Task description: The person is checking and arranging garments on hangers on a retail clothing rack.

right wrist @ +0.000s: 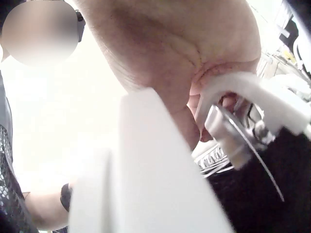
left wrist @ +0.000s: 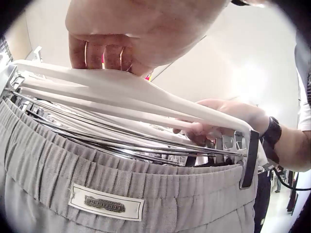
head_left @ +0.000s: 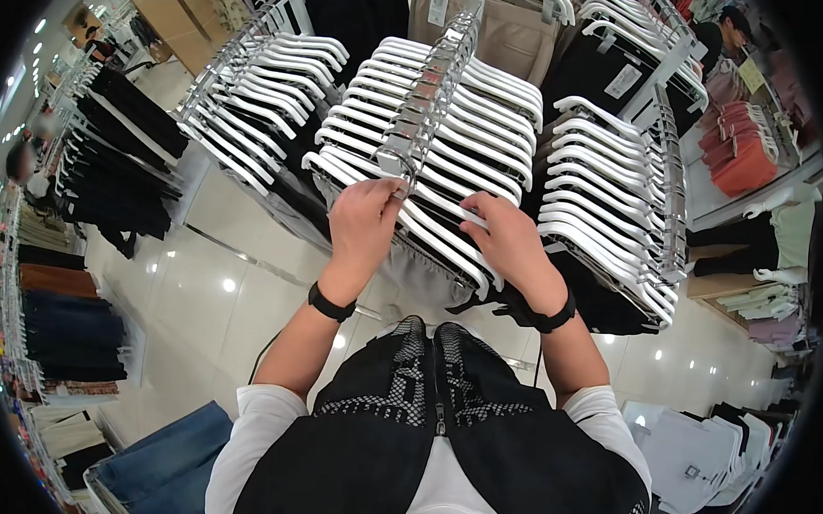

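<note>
In the head view my left hand (head_left: 362, 223) pinches a white hanger (head_left: 438, 244) close to its hook, at the near end of the middle rail (head_left: 443, 65). My right hand (head_left: 506, 243) grips the shoulder of a white hanger a little further right, thumb and fingers curled round it. The right wrist view has that hanger's curved end (right wrist: 238, 82) under the palm. Grey trousers (left wrist: 160, 187) with a gathered waistband and a sewn-on label patch (left wrist: 107, 203) hang by clips from the front hanger in the left wrist view. Fingers of the left hand fold over its top bar.
Two more racks of white hangers, one on the left (head_left: 262, 103) and one on the right (head_left: 607, 192), flank the middle rail. Black trousers (head_left: 122, 152) hang further left. Folded jeans (head_left: 164, 462) lie at lower left. Another person (head_left: 729, 37) stands at upper right.
</note>
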Demonstrator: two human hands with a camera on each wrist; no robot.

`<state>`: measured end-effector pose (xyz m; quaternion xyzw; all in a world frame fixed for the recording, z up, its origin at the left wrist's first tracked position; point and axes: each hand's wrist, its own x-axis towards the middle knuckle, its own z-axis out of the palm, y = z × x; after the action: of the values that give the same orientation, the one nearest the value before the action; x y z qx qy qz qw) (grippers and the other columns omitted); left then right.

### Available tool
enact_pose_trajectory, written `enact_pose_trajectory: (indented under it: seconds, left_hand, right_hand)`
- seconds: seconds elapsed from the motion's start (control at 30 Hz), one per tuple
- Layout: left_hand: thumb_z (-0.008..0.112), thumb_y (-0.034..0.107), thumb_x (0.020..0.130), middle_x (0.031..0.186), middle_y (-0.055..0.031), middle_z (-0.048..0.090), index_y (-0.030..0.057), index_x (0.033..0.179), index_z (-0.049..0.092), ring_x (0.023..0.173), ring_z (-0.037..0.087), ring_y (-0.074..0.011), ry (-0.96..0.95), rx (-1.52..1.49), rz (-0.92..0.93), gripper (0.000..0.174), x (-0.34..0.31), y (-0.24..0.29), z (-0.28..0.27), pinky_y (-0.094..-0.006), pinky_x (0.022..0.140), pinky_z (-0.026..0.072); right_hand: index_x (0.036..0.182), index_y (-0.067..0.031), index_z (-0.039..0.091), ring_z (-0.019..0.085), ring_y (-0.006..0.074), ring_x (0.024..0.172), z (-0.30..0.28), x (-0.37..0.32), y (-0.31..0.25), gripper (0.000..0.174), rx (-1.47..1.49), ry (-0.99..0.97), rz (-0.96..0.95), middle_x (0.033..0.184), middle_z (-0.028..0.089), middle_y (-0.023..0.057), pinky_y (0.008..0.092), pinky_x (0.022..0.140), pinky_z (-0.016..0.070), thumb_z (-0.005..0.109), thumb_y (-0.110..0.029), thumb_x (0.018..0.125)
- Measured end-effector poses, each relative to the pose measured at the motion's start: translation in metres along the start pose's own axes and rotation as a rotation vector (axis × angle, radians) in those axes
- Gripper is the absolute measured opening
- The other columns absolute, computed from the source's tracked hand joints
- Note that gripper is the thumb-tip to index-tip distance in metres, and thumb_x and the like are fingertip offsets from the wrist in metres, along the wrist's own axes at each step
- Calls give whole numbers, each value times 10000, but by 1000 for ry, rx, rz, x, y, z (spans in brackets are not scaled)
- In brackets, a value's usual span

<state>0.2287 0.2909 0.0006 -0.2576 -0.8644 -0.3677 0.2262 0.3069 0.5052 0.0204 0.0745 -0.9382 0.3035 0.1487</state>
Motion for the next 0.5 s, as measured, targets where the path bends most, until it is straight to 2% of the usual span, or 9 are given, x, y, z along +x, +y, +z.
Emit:
enact_pose_trajectory:
  seconds: [0.03,0.13,0.17,0.3,0.4,0.43,0.5]
  left_hand:
    - [693,104,815,906,-103,685,54,992,708,845,635,-297,-4,-15,-17,185,0,0,0,-403,761,497]
    - [703,104,808,906,-87,687,66,974,718,840,637,-285,17,13,21,171,2,-4,-2,-398,755,498]
    - [707,102,805,905,-81,687,71,965,721,837,637,-280,29,33,50,164,2,-6,-3,-395,750,498]
    - [712,112,808,891,-62,681,69,920,718,826,640,-270,76,101,181,120,-1,-14,-2,-392,736,502]
    - [708,80,800,871,-73,682,57,892,722,784,638,-261,92,109,214,96,-4,-13,0,-372,691,501]
    - [708,79,798,860,-72,681,52,882,719,771,638,-260,95,119,224,89,-3,-13,0,-371,681,501]
    - [709,77,793,842,-73,677,47,864,713,750,638,-259,114,132,253,77,0,-12,1,-369,665,501]
  right_hand:
    - [1062,-70,604,619,327,875,-3,-2,-1,231,49,-51,70,864,624,120,419,737,503,688,-147,862]
    - [1065,-66,608,610,326,903,-16,-9,-12,226,55,43,64,855,605,108,416,750,506,684,-124,861]
    - [1064,-65,619,591,311,895,-16,-12,-9,249,44,107,-28,883,596,101,405,747,491,706,-127,838]
    - [1056,-79,635,563,274,827,-18,-35,-11,321,-89,85,-158,927,598,82,375,721,443,763,-176,778]
    - [1088,-76,634,544,284,828,-7,-42,-17,362,-125,121,-105,930,597,84,384,733,438,776,-156,766]
    - [1127,-87,621,544,266,818,-11,-41,-22,424,-177,127,-119,922,593,69,374,721,431,788,-181,749]
    - [1147,-87,612,544,253,812,-13,-40,-29,444,-222,67,-121,920,592,60,367,709,427,783,-172,746]
